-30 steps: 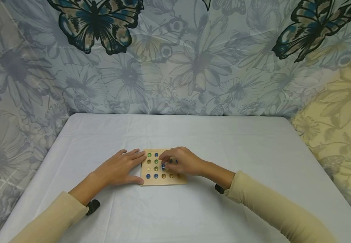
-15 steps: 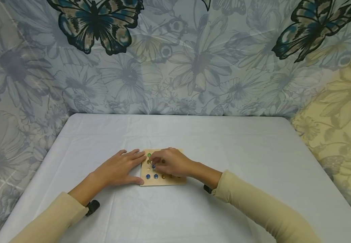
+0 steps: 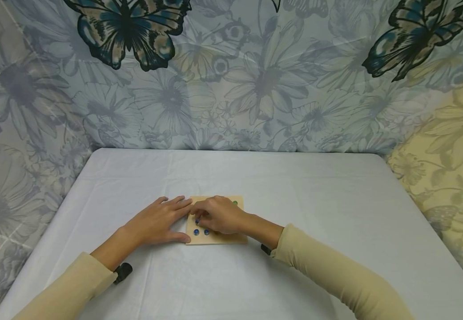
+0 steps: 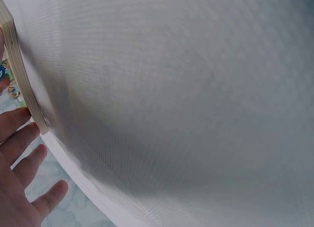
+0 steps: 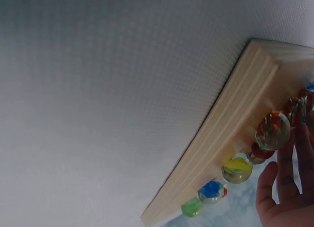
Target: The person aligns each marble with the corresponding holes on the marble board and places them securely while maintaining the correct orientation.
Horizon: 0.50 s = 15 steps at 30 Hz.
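A light wooden board (image 3: 223, 240) with rows of glass marbles lies on the table. My left hand (image 3: 158, 223) rests at its left edge, thumb at the near corner and fingertips at the far one, fingers spread. Over the board's left part, my right hand (image 3: 221, 215) pinches a blue marble (image 3: 197, 221) between thumb and fingers. Two blue marbles, one at the corner (image 3: 196, 232) and one beside it (image 3: 207, 232), sit in the near row. A green marble (image 3: 235, 202) shows at the far right. My right hand hides most others.
A white cloth covers the table (image 3: 295, 186) around the board. Behind it hangs a floral fabric (image 3: 267, 89) with butterflies. In the right wrist view, a yellow marble (image 5: 237, 169) and several others stand proud of the board.
My right hand has moved left across the board with the blue marble, from the middle to the left column. The left hand has stayed in place.
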### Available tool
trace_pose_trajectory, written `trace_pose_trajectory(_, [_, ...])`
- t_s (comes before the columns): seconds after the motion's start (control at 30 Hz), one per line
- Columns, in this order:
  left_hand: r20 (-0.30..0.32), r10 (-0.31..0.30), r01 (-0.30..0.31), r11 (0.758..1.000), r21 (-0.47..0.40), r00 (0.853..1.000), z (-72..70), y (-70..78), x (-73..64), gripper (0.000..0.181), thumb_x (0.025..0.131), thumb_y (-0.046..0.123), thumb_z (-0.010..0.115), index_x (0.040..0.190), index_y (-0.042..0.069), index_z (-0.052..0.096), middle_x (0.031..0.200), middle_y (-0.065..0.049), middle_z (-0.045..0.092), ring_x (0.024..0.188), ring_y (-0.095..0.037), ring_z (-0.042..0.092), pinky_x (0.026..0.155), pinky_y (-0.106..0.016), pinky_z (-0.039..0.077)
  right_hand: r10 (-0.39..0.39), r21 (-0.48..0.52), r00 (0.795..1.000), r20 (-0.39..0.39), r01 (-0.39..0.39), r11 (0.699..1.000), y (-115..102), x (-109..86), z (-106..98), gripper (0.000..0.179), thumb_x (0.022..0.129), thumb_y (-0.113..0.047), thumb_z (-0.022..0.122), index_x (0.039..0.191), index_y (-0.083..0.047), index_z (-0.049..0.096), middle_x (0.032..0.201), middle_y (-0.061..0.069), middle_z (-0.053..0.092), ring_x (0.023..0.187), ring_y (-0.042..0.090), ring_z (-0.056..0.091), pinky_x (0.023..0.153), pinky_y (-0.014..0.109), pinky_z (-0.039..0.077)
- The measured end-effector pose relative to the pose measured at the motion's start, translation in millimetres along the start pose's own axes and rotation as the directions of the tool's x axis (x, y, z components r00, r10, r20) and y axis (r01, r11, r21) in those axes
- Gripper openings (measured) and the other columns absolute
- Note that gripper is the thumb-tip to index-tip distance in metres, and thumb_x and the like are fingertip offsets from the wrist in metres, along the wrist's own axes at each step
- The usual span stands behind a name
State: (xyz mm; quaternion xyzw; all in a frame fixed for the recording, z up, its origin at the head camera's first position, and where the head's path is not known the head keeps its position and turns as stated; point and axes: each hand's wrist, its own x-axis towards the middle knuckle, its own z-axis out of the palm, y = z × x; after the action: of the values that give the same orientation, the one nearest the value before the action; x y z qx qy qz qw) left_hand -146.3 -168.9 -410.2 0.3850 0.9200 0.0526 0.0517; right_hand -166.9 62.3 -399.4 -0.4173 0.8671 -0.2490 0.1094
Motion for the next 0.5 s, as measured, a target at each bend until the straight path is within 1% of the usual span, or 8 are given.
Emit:
trace_pose_trajectory(0.17, [-0.003,0.005,-0.005,1.000,0.004,1.000,0.9,-1.0,1.7,0.092,0.086,0.071,0.058,0.151,0.007,0.044,0.154,-0.009,0.043,0.141,-0.032,0.041,0.107,-0.059,0.037,-0.007,-0.045,1.000,-0.002,0.007,0.999,0.7,0.2,1.4,0.025,0.093,-0.011,0.070,0.118,-0.011,0.071,0.103,-0.006,0.072,0.090,0.006,0.063,0.092,0.031,0.048])
trace_pose_trajectory(0.27, [-0.004,0.007,-0.007,1.000,0.011,1.000,1.3,-1.5,2.6,0.092,0.086,0.072,0.057,0.152,0.009,0.043,0.154,-0.008,0.043,0.140,-0.032,0.041,0.107,-0.058,0.037,-0.012,-0.052,1.000,-0.014,0.011,0.999,0.6,-1.7,-1.6,0.026,0.093,-0.012,0.069,0.119,-0.011,0.071,0.105,-0.006,0.072,0.090,0.006,0.063,0.091,0.031,0.049])
trace_pose_trajectory(0.4, [0.005,0.000,0.000,1.000,0.017,1.000,1.2,-1.9,2.9,0.091,0.086,0.073,0.056,0.152,0.011,0.044,0.154,-0.008,0.043,0.140,-0.032,0.041,0.107,-0.057,0.037,-0.036,-0.054,0.997,-0.072,0.032,0.998,3.5,-7.5,-12.6,0.025,0.093,-0.013,0.070,0.117,-0.009,0.072,0.106,-0.001,0.073,0.091,0.012,0.067,0.091,0.034,0.049])
trace_pose_trajectory(0.5, [0.007,-0.020,0.020,1.000,0.002,1.000,0.0,-2.6,3.0,0.089,0.086,0.072,0.057,0.150,0.010,0.046,0.153,-0.009,0.044,0.140,-0.033,0.042,0.107,-0.057,0.037,-0.031,-0.071,0.991,-0.127,0.022,0.997,10.4,-15.1,-24.0,0.026,0.092,-0.013,0.070,0.117,-0.006,0.071,0.109,0.003,0.073,0.095,0.016,0.068,0.091,0.037,0.050])
